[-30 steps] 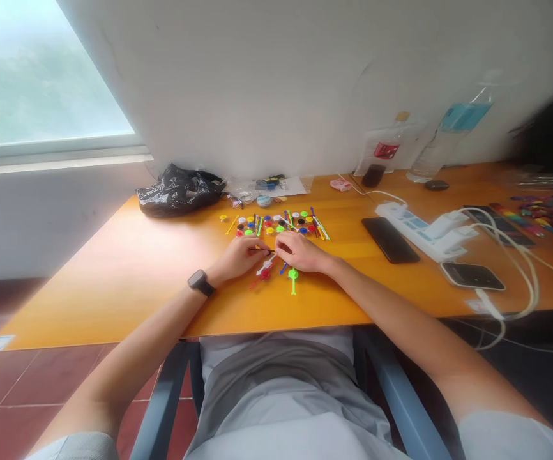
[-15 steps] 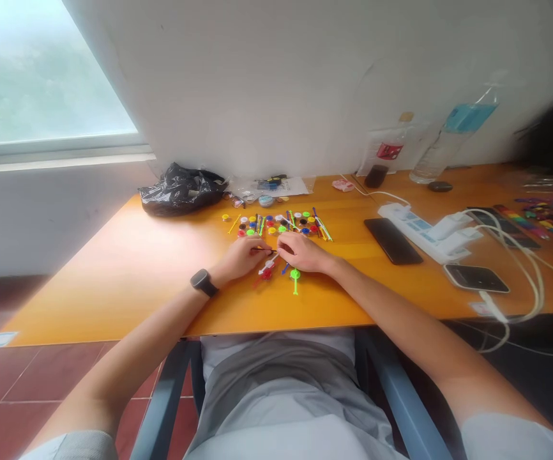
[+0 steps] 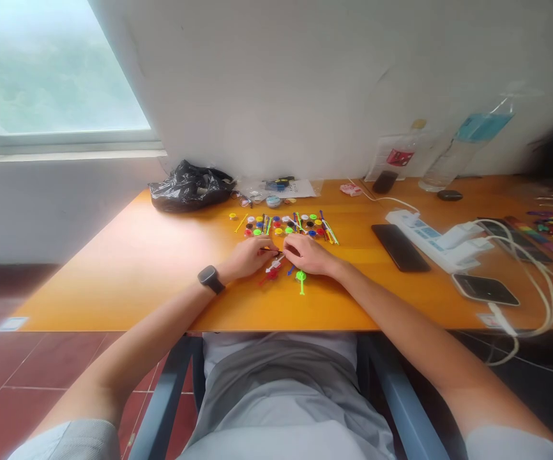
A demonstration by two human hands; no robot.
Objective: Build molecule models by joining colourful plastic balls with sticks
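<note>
I note a white wall, with a window [image 3: 51, 70] at left. The orange table [image 3: 128, 268] carries a black bag [image 3: 190, 185], a power strip [image 3: 430, 239] and a phone [image 3: 400, 247], all well apart from the hands. Left hand [image 3: 250, 255]: fingers closed on a dark stick [image 3: 269, 249], held low over the table, likely for steadiness. Right hand [image 3: 310, 254]: curled at the stick's far end; I cannot tell whether it grips. Coloured discs and sticks [image 3: 286, 223] lie just beyond, within reach.

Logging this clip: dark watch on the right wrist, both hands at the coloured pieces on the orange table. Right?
No: the head view shows the watch on the left wrist. The left hand and right hand are at the coloured pieces on the orange table.
</note>
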